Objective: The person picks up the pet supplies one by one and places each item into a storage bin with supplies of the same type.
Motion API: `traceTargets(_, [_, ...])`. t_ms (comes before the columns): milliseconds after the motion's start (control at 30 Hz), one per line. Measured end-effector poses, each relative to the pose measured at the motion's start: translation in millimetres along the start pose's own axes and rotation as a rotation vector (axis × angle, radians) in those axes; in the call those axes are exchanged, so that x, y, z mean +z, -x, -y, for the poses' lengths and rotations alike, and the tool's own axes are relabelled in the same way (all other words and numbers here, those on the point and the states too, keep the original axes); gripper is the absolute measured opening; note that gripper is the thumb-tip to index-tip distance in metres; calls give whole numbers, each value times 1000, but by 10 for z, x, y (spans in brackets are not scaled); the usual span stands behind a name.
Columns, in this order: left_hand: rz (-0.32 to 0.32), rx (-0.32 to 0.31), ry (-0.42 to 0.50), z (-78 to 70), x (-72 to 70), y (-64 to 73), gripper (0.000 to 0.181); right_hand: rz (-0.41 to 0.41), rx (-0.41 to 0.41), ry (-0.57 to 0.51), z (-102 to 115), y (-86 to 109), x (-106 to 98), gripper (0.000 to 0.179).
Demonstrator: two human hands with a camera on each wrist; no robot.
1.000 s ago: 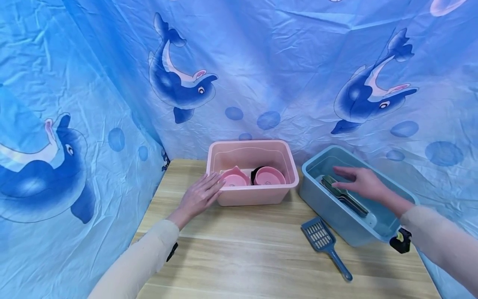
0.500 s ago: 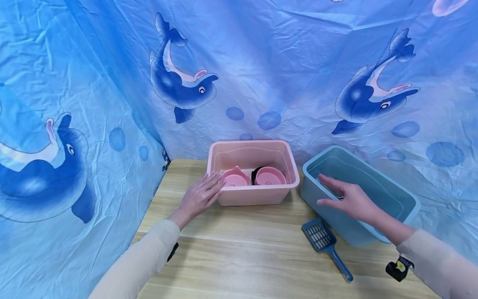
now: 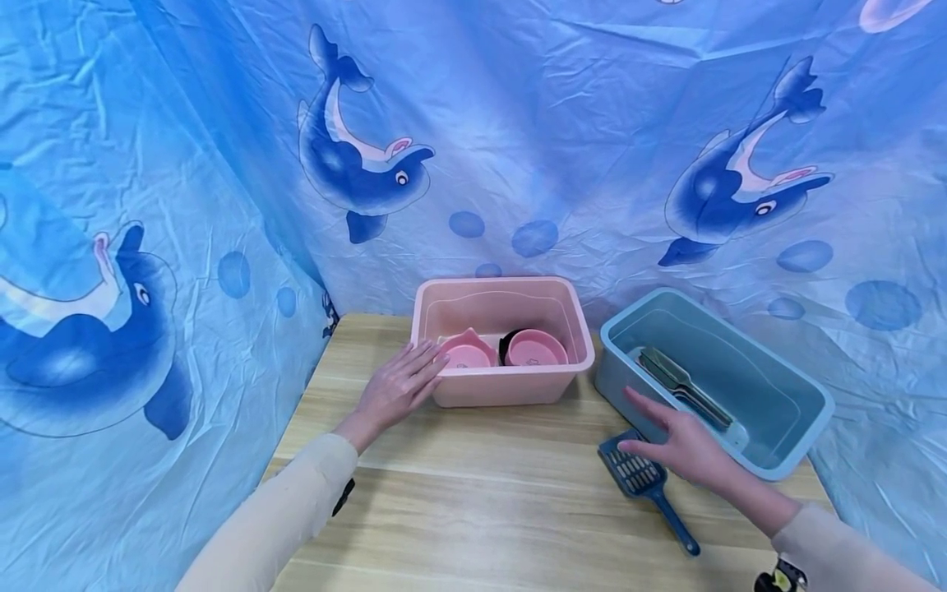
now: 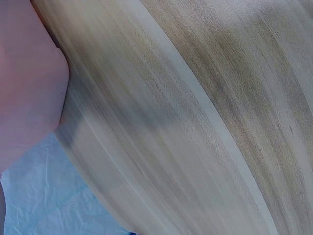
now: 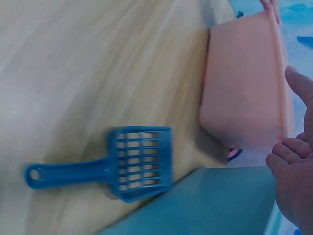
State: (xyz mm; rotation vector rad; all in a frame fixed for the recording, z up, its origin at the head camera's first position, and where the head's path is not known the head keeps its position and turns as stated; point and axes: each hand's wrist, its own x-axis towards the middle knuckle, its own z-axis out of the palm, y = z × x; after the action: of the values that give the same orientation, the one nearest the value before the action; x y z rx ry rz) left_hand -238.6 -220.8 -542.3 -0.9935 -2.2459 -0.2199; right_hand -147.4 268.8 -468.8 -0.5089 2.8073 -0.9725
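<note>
My left hand (image 3: 395,385) rests with straight fingers on the front left corner of a pink bin (image 3: 510,388). Inside that bin lie pink cat-eared bowls (image 3: 538,349), with something black behind the right one. My right hand (image 3: 688,448) hangs in front of a blue bin (image 3: 769,395), fingers extended and thumb apart, holding nothing. Just below it, a blue slotted litter scoop (image 3: 636,469) lies on the table, its head partly covered by the thumb in the head view. Dark green scoops (image 3: 666,370) lie stacked inside the blue bin.
The wooden table (image 3: 473,510) carries both bins near its back edge, the blue one angled. Blue dolphin-print curtains (image 3: 518,164) hang behind and at the left. In the left wrist view, the pink bin's side (image 4: 29,88) stands at the left.
My right hand has moved from inside the blue bin, over its front rim, to above the litter scoop. The green scoops in the bin show again. My left hand stays put.
</note>
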Motion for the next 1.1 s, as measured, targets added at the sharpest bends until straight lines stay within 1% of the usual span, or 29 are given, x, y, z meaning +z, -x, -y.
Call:
traceTargets(100, [7,-4,14,-6,-9,-10,56,3,35,0,-90,55,90,95])
traceTargets(267, [8,-8,28,0,-9,-15,63,20,89,27,-251,120,229,100])
traceTargets(367, [10,-7,18,2,-11,-16,62,36,120,17,-349,154,312,102])
traceTargets(500, [14,-1,18,-1,-24,-21,65,66,171,-13,-461,217,407,101])
traceTargets(600, [13,1,21,-2,-26,-19,66,80,207,-24,-525,266,456,100])
traceTargets(833, [-6,9,10,0,-20,-14,59,102,267,-9,-630,352,521,102])
traceTargets(1100, [18,-2,5,-12,-36,-14,69,110,315,-49,-755,417,613,103])
